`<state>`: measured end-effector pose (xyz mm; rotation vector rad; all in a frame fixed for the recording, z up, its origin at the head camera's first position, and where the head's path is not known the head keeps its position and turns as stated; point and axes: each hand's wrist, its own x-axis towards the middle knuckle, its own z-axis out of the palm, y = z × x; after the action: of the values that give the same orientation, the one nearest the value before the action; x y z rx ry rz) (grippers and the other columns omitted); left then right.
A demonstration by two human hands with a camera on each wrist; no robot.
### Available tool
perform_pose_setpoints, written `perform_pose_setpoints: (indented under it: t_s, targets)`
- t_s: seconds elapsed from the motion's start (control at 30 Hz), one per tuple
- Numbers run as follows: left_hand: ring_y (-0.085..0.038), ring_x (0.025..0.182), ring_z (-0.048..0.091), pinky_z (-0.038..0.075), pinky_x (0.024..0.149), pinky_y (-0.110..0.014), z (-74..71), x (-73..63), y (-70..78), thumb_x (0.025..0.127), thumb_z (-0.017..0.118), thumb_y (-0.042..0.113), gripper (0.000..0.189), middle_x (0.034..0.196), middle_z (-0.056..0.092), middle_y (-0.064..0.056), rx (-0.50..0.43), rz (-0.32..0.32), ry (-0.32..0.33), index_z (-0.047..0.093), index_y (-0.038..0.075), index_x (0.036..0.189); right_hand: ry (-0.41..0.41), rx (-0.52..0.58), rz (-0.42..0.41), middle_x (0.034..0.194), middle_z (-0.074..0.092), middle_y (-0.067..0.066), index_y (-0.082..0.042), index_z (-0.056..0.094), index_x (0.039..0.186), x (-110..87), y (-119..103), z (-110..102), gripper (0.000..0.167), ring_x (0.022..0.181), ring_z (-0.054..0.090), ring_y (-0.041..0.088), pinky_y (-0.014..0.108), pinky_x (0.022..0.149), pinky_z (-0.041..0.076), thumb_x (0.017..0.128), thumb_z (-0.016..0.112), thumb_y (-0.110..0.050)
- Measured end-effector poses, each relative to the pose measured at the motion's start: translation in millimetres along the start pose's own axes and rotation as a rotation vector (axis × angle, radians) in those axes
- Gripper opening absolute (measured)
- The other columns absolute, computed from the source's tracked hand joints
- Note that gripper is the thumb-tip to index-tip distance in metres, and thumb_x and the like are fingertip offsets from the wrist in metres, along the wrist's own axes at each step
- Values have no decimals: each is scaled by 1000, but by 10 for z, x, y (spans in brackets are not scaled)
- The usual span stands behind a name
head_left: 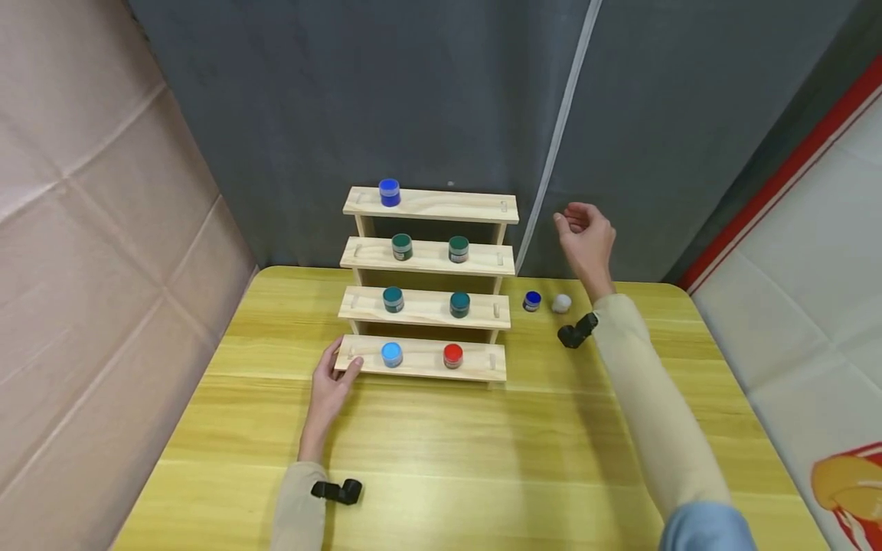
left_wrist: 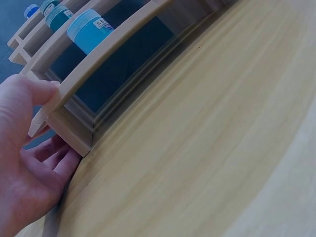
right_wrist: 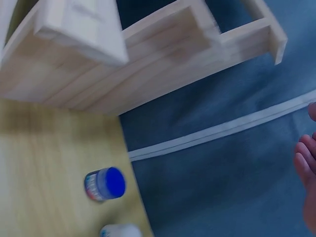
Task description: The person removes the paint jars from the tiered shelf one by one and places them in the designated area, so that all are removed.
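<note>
A wooden four-step display rack (head_left: 475, 368) stands near the table's back edge. My left hand (head_left: 331, 390) grips the left end of its lowest step, thumb on top; in the left wrist view its other fingers reach under the board. On that step sit a light blue paint jar (head_left: 392, 354) and a red paint jar (head_left: 452, 356). My right hand (head_left: 588, 239) is raised to the right of the rack, fingers loosely curled, with nothing visible in it. Below it on the table are a dark blue paint jar (head_left: 532, 301) and a white jar (head_left: 561, 304).
Each middle step carries two dark green or teal jars, such as the teal jar (head_left: 459, 304) and the green jar (head_left: 403, 246). A blue jar (head_left: 389, 193) sits on the top step's left. A grey curtain (head_left: 358, 92) hangs behind the wooden table (head_left: 427, 459).
</note>
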<state>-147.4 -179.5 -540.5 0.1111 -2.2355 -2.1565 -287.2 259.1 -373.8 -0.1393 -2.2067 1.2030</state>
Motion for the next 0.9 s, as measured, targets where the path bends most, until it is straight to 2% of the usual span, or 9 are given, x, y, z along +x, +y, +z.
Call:
perform_pose_setpoints:
  t_s: [0.27, 0.5, 0.73, 0.9]
  targets:
    - [-36, 138, 46, 46, 95, -3, -10, 0, 5, 100, 63, 8, 68, 157, 40, -23, -1, 2, 0, 29, 7, 159, -4, 38, -20, 117, 73, 15, 1, 68, 122, 128, -292, 51, 36, 102, 68, 22, 33, 96, 58, 95, 70, -24]
    - [-35, 136, 48, 46, 96, -4, -14, 5, -8, 100, 63, 7, 66, 155, 43, -23, 0, 2, 6, 31, 7, 158, -14, 99, -34, 119, 71, 16, 1, 66, 124, 122, -489, 168, 37, 104, 68, 22, 26, 96, 57, 95, 70, -21]
    - [-27, 127, 53, 49, 96, -7, -6, 7, -8, 100, 63, 8, 65, 152, 46, -23, 9, 12, 13, 33, 7, 157, -39, 147, -60, 120, 69, 17, 1, 65, 125, 112, -622, 283, 39, 107, 67, 25, 33, 100, 57, 95, 71, -23]
    - [-34, 132, 50, 48, 95, -6, -14, 8, -17, 101, 62, 8, 66, 154, 44, -22, -5, 13, -4, 31, 8, 158, -58, 130, -82, 120, 69, 17, 1, 64, 125, 109, -723, 355, 39, 107, 66, 25, 31, 100, 56, 95, 70, -23]
